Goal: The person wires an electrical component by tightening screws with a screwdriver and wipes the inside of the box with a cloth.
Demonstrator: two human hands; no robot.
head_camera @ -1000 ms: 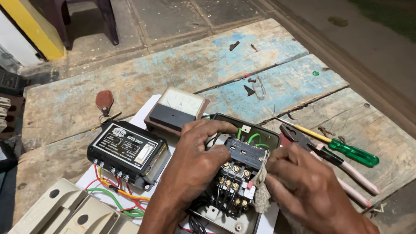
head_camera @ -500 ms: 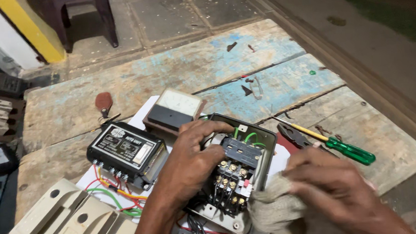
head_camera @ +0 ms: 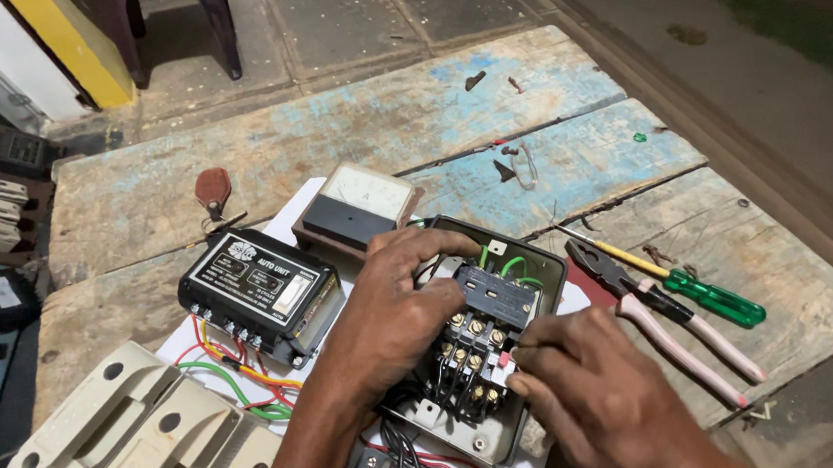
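Head view, table: old wood boards [head_camera: 328, 141], blue paint worn, stone floor [head_camera: 367, 7] behind.
Box: my switch box [head_camera: 531, 284] runs long from near me to upper right.
Hands: my left hand [head_camera: 394, 316] grips the box; my right hand [head_camera: 591, 389] pinches a part inside.

A worn wooden tabletop [head_camera: 348, 140] of broad planks is seen beyond the fingers [head_camera: 458, 245], its surface marked by patches of flaking blue paint. Past its far edge, a paved floor [head_camera: 357, 13] of square slabs is shown. The dark legs of a stool [head_camera: 217, 21] are placed on it, up and left of the fingers. A yellow and white panel [head_camera: 48, 45] is leaned at far left. Dim, artificial lighting is evident.
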